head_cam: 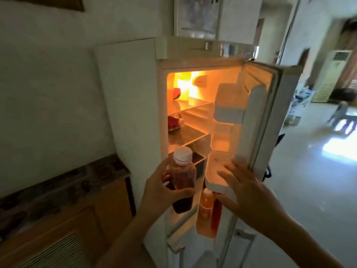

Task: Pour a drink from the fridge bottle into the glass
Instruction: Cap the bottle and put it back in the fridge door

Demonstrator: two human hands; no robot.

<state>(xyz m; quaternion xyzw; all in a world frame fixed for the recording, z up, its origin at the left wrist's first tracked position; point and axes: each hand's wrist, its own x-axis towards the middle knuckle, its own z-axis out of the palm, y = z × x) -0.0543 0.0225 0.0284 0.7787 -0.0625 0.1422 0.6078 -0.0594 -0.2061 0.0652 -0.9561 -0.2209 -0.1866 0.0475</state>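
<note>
A clear plastic bottle [182, 178] with a white cap and dark red drink stands upright in front of the open fridge [133, 93]. My left hand [162, 192] is wrapped around its middle. My right hand [249, 192] has its fingers spread and rests against the lower shelf of the fridge door [257, 120], which stands open to the right. No glass is in view.
An orange bottle [206, 204] and a red one [216, 213] stand in the door's lower rack. Lit shelves hold a few items. A stone-topped wooden cabinet [63, 192] sits to the left. At right, a tiled floor leads to a room with a standing air conditioner [332, 74].
</note>
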